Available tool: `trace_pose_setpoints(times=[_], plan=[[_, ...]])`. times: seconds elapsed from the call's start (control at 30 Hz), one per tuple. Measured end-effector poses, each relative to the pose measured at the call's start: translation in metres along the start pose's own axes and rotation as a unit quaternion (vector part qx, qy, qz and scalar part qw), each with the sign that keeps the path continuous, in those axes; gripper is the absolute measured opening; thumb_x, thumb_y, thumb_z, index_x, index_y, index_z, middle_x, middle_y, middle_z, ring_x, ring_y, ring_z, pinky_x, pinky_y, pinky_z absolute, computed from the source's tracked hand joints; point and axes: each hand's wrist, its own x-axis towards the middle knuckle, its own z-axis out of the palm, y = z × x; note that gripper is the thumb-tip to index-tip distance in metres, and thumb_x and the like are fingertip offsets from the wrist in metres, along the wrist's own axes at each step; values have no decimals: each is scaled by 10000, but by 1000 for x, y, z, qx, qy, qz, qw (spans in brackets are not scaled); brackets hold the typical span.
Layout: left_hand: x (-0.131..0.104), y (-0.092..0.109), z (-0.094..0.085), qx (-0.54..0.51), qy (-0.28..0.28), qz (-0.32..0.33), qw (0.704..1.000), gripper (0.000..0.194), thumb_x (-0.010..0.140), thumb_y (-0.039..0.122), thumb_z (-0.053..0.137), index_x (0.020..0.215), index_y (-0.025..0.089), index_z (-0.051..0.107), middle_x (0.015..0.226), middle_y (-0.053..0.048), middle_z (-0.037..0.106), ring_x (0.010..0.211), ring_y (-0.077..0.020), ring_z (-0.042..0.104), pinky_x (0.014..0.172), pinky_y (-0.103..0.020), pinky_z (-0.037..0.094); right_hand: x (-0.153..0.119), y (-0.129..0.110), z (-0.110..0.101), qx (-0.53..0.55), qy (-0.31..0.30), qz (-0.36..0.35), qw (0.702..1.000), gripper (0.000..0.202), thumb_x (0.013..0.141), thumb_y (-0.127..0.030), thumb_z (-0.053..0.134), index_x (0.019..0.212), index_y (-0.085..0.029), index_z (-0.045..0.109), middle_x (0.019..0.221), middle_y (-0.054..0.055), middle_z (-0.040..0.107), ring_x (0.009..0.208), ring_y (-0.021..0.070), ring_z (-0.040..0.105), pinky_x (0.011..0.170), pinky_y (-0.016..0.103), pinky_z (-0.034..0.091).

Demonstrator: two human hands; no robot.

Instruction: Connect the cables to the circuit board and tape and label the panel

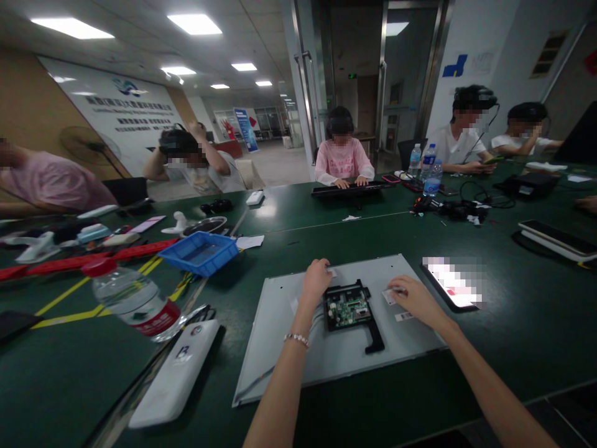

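A flat grey-white panel (275, 336) lies on the green table in front of me. Mounted on its middle is a black frame (374, 333) around a green circuit board (349, 308). Over the panel's far edge, just past the frame's upper left corner, my left hand (318, 279) has its fingers curled together, close to a small whitish piece; whatever they grip is hidden. To the right of the board, my right hand (413, 298) is closed in a pinch beside a small pale label (390, 297); something small and dark shows at its fingertips. Another label (403, 317) is below.
A lit phone (452, 287) lies right of the panel. On the left are a blue tray (201, 252), a tilted water bottle (135, 298) and a white power bank (180, 373). Across the table, a person (342, 155) rests both hands on a black keyboard (349, 190).
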Motion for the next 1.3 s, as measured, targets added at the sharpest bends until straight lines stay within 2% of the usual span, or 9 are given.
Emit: trace_pose_setpoints(times=[0.3, 0.47, 0.63, 0.73, 0.87, 1.2, 1.3], plan=[[-43, 7, -25, -33, -16, 93, 995, 296, 841, 177, 502, 1133, 176, 549, 1152, -72, 561, 1108, -191, 508, 982, -305, 367, -3, -4, -2, 19, -38, 8, 999, 232, 760, -194, 566, 975, -201, 654, 950, 57, 637, 861, 187, 600, 788, 323, 475], [-66, 2, -33, -85, -76, 156, 981, 376, 864, 221, 481, 1239, 189, 472, 1246, -80, 508, 1161, -193, 470, 1027, -341, 337, -2, -4, -2, 20, -34, 9, 999, 194, 776, -179, 541, 931, -179, 658, 905, 56, 646, 823, 179, 604, 750, 308, 479], [-81, -4, -43, -134, -128, 172, 968, 562, 852, 346, 526, 1359, 217, 324, 1390, -85, 366, 1269, -208, 359, 1084, -369, 265, -3, -6, -2, 14, -35, 17, 999, 198, 782, -185, 540, 945, -189, 652, 948, 56, 638, 860, 181, 600, 780, 318, 477], [-86, -7, -45, -145, -165, 180, 959, 719, 792, 398, 602, 1395, 215, 255, 1446, -99, 276, 1313, -231, 293, 1098, -380, 236, -4, -6, -3, 18, -46, 12, 999, 218, 767, -214, 575, 971, -199, 652, 983, 59, 632, 886, 185, 598, 791, 320, 478], [-88, -12, -42, -138, -193, 175, 956, 839, 715, 438, 668, 1403, 215, 243, 1472, -111, 216, 1331, -269, 250, 1100, -414, 224, -5, -4, -3, 32, -56, 9, 998, 236, 768, -234, 583, 992, -206, 653, 972, 57, 637, 872, 182, 602, 776, 312, 485], [-88, -20, -32, -145, -191, 165, 957, 889, 672, 504, 678, 1403, 245, 242, 1475, -97, 209, 1330, -315, 232, 1092, -487, 214, -3, -5, -1, 12, -50, 3, 999, 244, 776, -234, 564, 999, -191, 652, 1010, 70, 629, 889, 182, 604, 776, 306, 484], [-87, -20, -31, -145, -187, 169, 957, 892, 673, 514, 674, 1403, 245, 239, 1470, -98, 222, 1329, -314, 237, 1093, -489, 209, 6, -14, -5, -24, -34, -36, 999, 243, 809, -229, 529, 1021, -191, 642, 1035, 72, 630, 917, 185, 596, 823, 326, 464]])
